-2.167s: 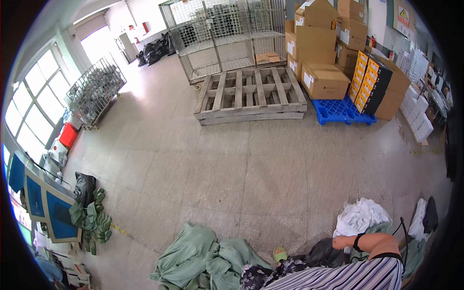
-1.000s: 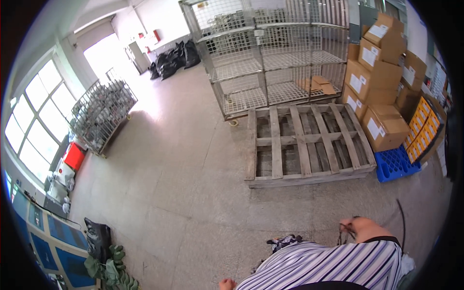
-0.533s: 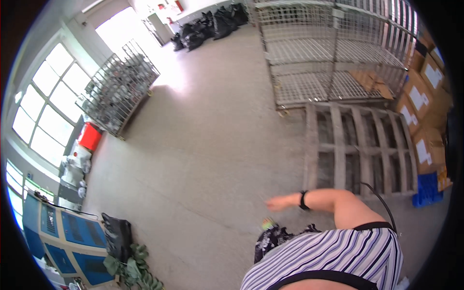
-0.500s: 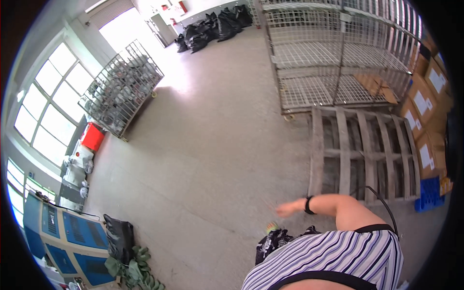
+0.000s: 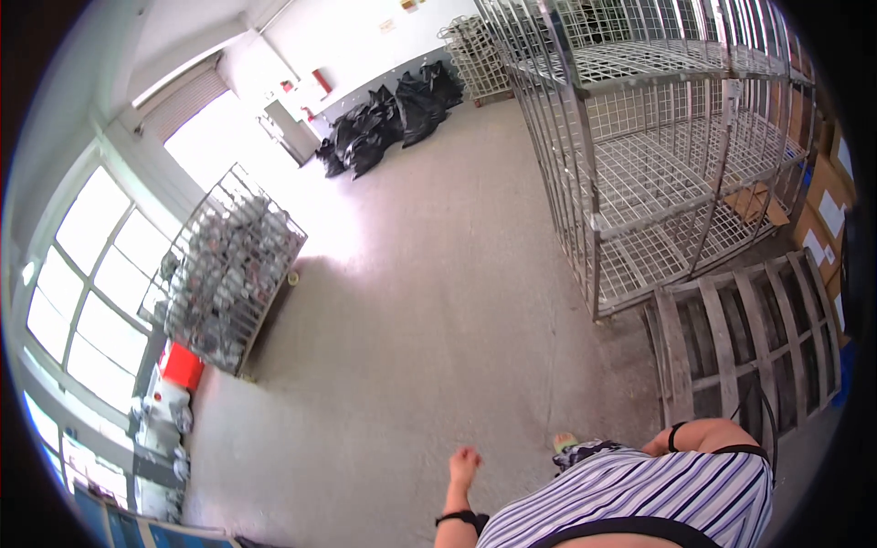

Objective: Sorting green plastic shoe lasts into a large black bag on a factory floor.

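My left hand (image 5: 465,464) is held out in front of my body over the grey floor (image 5: 365,438), its fingers curled in and nothing visible in them. A dark band circles the forearm (image 5: 454,500) behind it. My right arm (image 5: 708,436) is bent close to my striped top (image 5: 630,493), with a black band at the wrist. Only a sliver of my right hand (image 5: 654,446) shows; its fingers are hidden by my clothing. One foot in a light green shoe (image 5: 565,441) appears beyond the patterned black cloth (image 5: 594,448) at my waist.
To the right stand a tall wire cage trolley (image 5: 592,219) and a wooden pallet (image 5: 722,342), with cardboard boxes (image 5: 827,205) beyond. A loaded cage trolley (image 5: 228,274) and a red box (image 5: 181,365) line the window side. Black bags (image 5: 379,128) lie along the far wall.
The view has shifted forward and upward; the cage trolleys and pallet appear nearer. My left hand has come into view, while the right has drawn back against my body.
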`<state>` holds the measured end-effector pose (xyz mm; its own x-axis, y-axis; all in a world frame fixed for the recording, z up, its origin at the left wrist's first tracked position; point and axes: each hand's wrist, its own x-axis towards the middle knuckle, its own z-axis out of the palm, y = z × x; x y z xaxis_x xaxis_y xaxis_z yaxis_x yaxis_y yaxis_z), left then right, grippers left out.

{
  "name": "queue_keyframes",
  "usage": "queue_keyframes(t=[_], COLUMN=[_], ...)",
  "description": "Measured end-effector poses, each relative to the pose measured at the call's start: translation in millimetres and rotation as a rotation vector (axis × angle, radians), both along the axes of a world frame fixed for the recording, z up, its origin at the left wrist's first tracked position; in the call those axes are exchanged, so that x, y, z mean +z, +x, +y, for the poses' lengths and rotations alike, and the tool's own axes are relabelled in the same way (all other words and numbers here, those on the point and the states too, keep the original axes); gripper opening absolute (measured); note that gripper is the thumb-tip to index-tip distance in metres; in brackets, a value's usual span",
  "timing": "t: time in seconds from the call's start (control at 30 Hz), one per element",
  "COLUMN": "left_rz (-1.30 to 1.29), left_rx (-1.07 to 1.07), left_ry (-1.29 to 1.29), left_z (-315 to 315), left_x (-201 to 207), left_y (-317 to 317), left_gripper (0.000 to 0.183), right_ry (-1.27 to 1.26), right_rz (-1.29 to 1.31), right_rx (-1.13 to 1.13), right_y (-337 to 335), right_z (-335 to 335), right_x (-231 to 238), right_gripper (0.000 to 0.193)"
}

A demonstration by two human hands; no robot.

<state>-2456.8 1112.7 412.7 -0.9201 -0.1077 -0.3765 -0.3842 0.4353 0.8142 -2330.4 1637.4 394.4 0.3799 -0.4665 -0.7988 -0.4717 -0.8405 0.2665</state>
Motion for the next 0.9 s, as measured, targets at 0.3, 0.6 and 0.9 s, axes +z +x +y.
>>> queue_keyframes(t=[0.3, 0.6, 0.9], left_rz=[-0.001, 0.344, 0.191], left_rx=[-0.429, -0.854, -0.084], left_ry=[-0.494, -0.978, -0.029], left_z=[-104, -188, 56], left_x=[-75, -102, 4], left_y=[-177, -561, -1185], left_gripper=[0.021, 0.017, 0.02], right_ry=[-0.071, -0.516, -0.089], right_rz=[-0.84, -1.171, -1.565], right_rx=[-2.22, -2.774, -3.398], right_y=[-468, -683, -849], right_z=[-108, -94, 31], right_x=[-35, -76, -75], right_gripper=[0.034, 0.03, 0.037])
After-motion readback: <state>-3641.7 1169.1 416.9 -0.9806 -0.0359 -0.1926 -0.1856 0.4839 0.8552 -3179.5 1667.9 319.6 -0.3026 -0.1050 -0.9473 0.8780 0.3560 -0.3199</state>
